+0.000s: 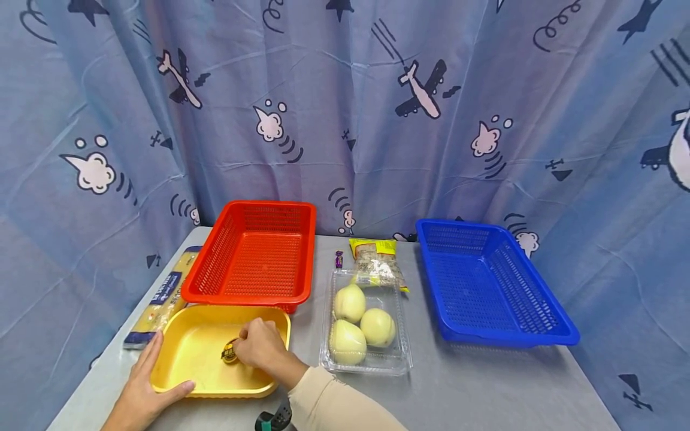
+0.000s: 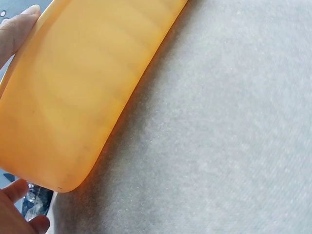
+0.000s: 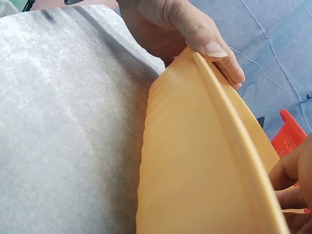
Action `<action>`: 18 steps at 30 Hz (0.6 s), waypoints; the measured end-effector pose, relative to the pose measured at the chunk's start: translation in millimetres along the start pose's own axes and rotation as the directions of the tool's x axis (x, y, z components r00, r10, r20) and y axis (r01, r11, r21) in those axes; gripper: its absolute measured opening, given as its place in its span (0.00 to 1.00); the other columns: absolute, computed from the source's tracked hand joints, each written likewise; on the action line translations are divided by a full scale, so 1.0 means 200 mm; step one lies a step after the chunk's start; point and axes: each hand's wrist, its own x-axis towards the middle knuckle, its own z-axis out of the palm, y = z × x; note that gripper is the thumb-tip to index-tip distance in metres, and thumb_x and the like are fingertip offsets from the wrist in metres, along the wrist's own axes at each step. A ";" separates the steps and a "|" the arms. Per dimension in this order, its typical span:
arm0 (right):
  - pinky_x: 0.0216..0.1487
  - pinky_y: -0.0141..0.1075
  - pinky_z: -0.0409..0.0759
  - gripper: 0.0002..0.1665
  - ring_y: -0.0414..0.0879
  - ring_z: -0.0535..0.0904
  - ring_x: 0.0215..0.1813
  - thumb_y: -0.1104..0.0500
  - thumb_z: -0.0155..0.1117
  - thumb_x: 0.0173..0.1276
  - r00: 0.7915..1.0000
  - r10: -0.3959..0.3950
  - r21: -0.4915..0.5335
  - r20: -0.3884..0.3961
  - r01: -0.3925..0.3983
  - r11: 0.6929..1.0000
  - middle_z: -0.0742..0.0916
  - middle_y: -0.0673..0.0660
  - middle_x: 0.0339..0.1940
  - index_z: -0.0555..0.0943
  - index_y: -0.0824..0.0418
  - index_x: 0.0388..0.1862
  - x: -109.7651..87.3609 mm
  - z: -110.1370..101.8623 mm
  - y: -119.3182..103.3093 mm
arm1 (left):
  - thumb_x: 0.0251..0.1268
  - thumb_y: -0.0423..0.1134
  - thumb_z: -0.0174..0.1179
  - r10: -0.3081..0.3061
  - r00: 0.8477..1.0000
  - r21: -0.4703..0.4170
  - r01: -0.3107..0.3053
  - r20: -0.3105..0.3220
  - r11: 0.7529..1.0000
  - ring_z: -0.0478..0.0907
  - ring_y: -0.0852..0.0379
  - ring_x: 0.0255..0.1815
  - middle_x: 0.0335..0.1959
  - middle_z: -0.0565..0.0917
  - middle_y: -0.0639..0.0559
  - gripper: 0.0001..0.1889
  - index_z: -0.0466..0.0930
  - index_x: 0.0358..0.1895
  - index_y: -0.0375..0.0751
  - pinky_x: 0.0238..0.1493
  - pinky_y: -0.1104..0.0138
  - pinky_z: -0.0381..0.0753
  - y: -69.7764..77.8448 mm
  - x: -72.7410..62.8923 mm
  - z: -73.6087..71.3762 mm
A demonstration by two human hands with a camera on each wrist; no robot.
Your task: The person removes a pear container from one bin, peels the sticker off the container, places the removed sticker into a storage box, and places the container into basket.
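Yellow round piece (image 1: 229, 352) with black marks is down inside the yellow tub (image 1: 194, 353), and I can see it from far off through the head camera. The right hand (image 1: 262, 344) is curled, and its fingers pinch the piece. The left hand (image 1: 141, 389) is spread wide around the near left corner of the tub. To the left, a long yellow and blue packet (image 1: 162, 299) lies on the gray tabletop (image 1: 485, 383). To the right, a clear box (image 1: 385, 362) holds three pale round fruits (image 1: 349, 342). Just behind the tub I see a red basket (image 1: 269, 257) with little holes. A blue basket (image 1: 474, 284) sits over on the right. Behind the clear box lie a yellow bag (image 1: 377, 263) and a small purple sweet (image 1: 339, 259). At the back hangs a blue curtain (image 1: 345, 90) with planes on it
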 end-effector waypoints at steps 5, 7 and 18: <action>0.17 0.30 0.65 0.11 0.39 0.68 0.20 0.59 0.67 0.55 1.000 0.004 0.004 -0.011 -0.004 1.000 0.79 0.47 0.19 0.80 0.51 0.15 -0.01 -0.02 0.00 | 0.53 0.56 0.70 0.000 1.000 0.008 0.000 -0.001 1.000 0.38 0.23 0.69 0.74 0.30 0.30 0.65 0.22 0.75 0.43 0.59 0.29 0.44 0.00 0.00 0.00; 0.19 0.30 0.67 0.07 0.39 0.70 0.22 0.59 0.67 0.55 1.000 0.002 0.010 -0.013 -0.002 1.000 0.82 0.46 0.23 0.84 0.52 0.19 -0.01 -0.04 -0.01 | 0.53 0.56 0.70 0.009 1.000 0.013 -0.009 -0.008 1.000 0.38 0.22 0.69 0.74 0.30 0.29 0.65 0.22 0.75 0.43 0.58 0.29 0.45 0.00 0.00 0.00; 0.31 0.26 0.73 0.07 0.35 0.75 0.30 0.59 0.66 0.56 0.994 -0.101 0.061 -0.045 0.104 0.993 0.82 0.41 0.24 0.88 0.55 0.33 -0.04 -0.15 0.00 | 0.54 0.57 0.69 0.045 0.999 0.022 -0.044 -0.023 0.999 0.37 0.22 0.69 0.75 0.30 0.30 0.64 0.22 0.75 0.44 0.56 0.27 0.45 -0.02 0.00 0.01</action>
